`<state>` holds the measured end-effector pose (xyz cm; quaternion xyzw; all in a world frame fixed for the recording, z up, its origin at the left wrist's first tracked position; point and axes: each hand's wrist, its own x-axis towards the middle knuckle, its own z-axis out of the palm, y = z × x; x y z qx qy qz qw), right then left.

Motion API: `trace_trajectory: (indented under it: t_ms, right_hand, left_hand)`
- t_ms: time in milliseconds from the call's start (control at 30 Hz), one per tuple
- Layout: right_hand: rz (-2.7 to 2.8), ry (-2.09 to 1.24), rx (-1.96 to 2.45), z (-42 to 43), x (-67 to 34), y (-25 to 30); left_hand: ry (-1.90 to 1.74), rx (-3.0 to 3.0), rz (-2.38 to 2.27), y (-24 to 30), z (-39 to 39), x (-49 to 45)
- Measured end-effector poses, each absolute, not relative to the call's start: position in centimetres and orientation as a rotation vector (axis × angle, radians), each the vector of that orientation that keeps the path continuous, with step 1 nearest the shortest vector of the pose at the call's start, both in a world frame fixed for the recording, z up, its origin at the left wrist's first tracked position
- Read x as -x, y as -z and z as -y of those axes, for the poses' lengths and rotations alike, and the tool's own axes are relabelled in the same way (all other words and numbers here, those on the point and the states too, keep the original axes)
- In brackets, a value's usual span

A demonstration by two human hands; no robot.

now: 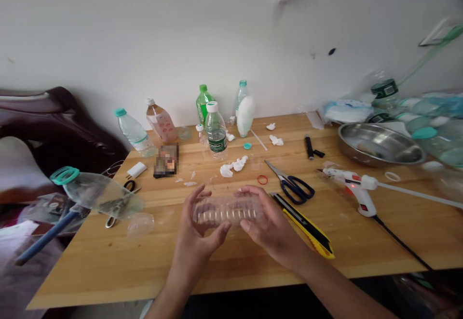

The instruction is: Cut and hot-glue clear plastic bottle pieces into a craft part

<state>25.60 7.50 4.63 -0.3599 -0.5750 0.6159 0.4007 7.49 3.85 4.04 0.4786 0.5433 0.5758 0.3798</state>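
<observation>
A clear ribbed plastic bottle section [224, 211] lies sideways between both my hands, just above the wooden table [231, 256]. My left hand [197, 227] cups its left end with fingers curled round it. My right hand [267, 220] grips its right end, fingers bent over the top. A yellow and black utility knife [306, 226] lies just to the right of my right hand. Blue-handled scissors [291, 183] and a red rubber band [262, 179] lie a little farther back.
Several plastic bottles [216, 131] stand at the back by the wall. A white glue gun [356, 189] with a cord lies at the right, a steel bowl [379, 144] behind it. A cut bottle with a teal cap [94, 191] overhangs the left edge. Tissue scraps [233, 166] lie mid-table.
</observation>
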Motion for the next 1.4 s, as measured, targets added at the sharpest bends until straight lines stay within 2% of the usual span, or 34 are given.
trace_trajectory:
  t_ms: [200, 400, 600, 733, 1400]
  right_hand:
    - [1.546, -1.575, 0.957, -8.3, -26.2, -4.7]
    - [1.399, -1.585, 0.96, -8.7, -25.4, -4.2]
    - [1.092, -1.819, 0.907, -9.3, -24.2, -4.3]
    - [1.122, -1.789, 0.924, -9.2, -23.8, -4.7]
    - [1.151, -1.805, 0.875, -8.3, -23.6, -4.0]
  left_hand:
    - [-1.38, -1.201, -1.502, -4.1, -4.5, -7.1]
    - [-1.465, -1.143, -1.498, -3.9, -4.7, -7.4]
    - [-1.661, -0.644, -1.151, -3.9, -5.0, -10.0]
    - [-1.576, -0.646, -1.085, -3.4, -5.3, -11.1]
    - [-1.636, -0.604, -1.206, -2.9, -5.6, -11.0]
